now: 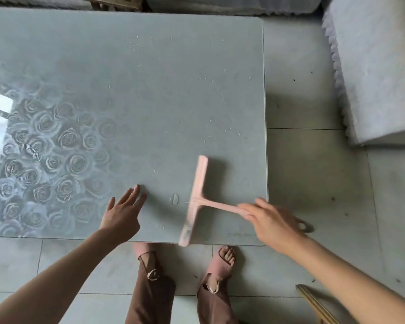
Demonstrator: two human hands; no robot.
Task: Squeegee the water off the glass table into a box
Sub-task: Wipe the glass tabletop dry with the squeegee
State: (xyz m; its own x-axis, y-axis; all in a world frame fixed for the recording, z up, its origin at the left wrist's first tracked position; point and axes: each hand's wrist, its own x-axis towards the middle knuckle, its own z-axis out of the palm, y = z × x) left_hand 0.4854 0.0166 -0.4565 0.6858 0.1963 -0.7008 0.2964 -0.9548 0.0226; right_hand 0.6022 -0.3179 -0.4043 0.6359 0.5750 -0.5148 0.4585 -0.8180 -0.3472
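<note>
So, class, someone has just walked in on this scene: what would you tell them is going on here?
A person stands at the near edge of a glass table, holding a pink squeegee by its handle in the right hand. The blade lies across the near right part of the glass. The left hand is open, fingers spread, over the table. Small water droplets are scattered over the glass. No box shows in this view.

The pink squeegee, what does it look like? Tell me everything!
The squeegee is pale pink, T-shaped and looks like plastic: a long flat blade with a thin handle sticking out sideways. The right hand holds the handle's end. The blade lies on the glass table near its front edge, one end poking just past it. It looks slightly blurred.
</note>
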